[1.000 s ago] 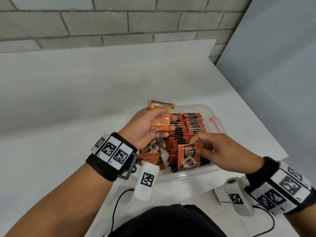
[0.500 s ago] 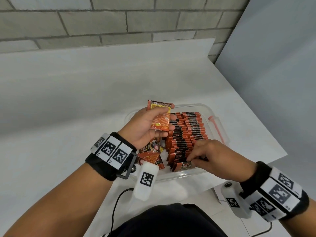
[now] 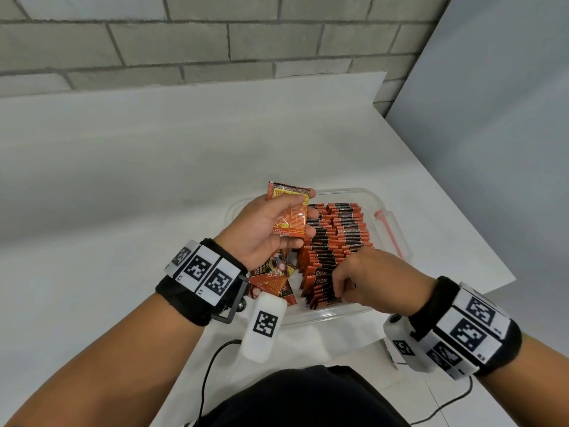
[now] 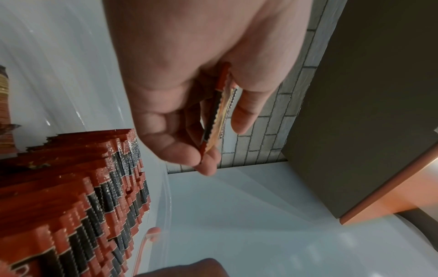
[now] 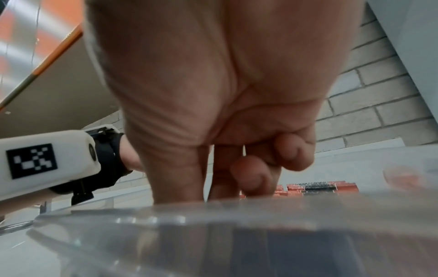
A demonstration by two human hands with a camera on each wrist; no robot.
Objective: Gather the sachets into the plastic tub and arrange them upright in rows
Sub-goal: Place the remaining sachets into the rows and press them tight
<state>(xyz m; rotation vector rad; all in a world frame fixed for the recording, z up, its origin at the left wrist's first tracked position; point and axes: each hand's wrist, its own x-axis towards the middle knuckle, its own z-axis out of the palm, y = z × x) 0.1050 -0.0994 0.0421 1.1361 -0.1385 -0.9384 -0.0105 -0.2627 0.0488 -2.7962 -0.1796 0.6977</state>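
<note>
A clear plastic tub [image 3: 351, 312] stands on the white table in front of me. Two rows of orange-and-black sachets [image 3: 337, 238] stand upright in its right part, also seen in the left wrist view as rows of sachets [image 4: 99, 196]. A few loose sachets [image 3: 272, 277] lie flat in its left part. My left hand [image 3: 303, 212] hovers over the tub's far left corner and holds a few sachets [image 3: 291, 218] between thumb and fingers, edge-on in the left wrist view [image 4: 217, 112]. My right hand [image 3: 341, 285] reaches down at the near end of the rows and pinches the front sachet [image 3: 320, 280].
The tub has a pink latch handle [image 3: 388, 232] on its right side. The table [image 3: 123, 186] ends just right of and in front of the tub. A brick wall [image 3: 215, 47] stands behind and a grey panel [image 3: 492, 134] to the right. A cable [image 3: 212, 371] runs below my left wrist.
My right hand has lowered the sachet it held upright into the near end of the row and now presses there. My left hand has stayed put with its sachets.
</note>
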